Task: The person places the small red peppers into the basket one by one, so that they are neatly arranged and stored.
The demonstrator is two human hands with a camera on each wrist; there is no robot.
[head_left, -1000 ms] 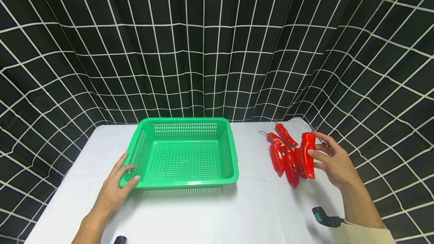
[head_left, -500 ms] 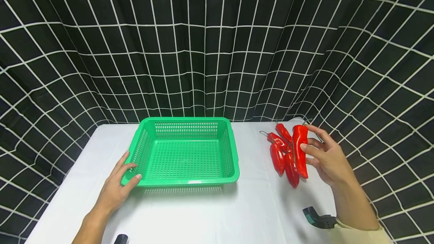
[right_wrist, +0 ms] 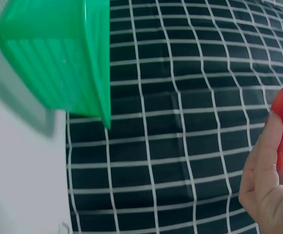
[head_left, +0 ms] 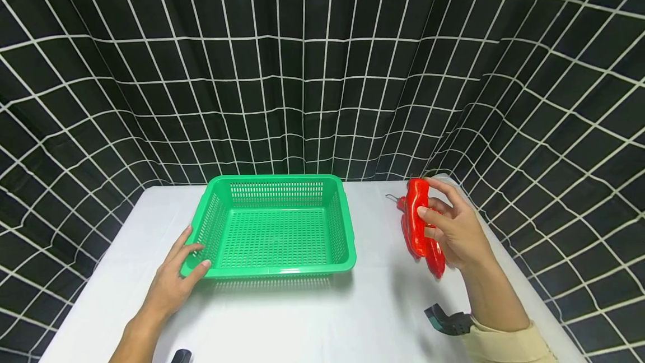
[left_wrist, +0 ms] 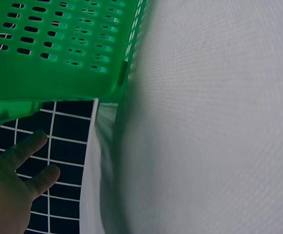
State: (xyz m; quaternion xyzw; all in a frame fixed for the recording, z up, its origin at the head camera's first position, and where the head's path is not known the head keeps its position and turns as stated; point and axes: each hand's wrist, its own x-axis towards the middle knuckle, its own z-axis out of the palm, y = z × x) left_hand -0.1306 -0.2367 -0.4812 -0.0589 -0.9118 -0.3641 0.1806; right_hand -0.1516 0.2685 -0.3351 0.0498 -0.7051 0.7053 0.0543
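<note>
- Black white-gridded curtain [head_left: 312, 71] stands behind a white table [head_left: 312, 324].
- Right hand [head_left: 456, 231] pinches a red pepper [head_left: 416, 217] between thumb and fingers.
- More peppers [head_left: 436, 263] lie below that grip, partly hidden.
- Left of it, well apart: green basket [head_left: 282, 270].
- Left hand [head_left: 170, 287], fingers spread, touches the basket's near left corner.

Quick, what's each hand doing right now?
Left hand: open, fingers spread at the green basket's near left corner.
Right hand: closed, holding a red pepper.
</note>
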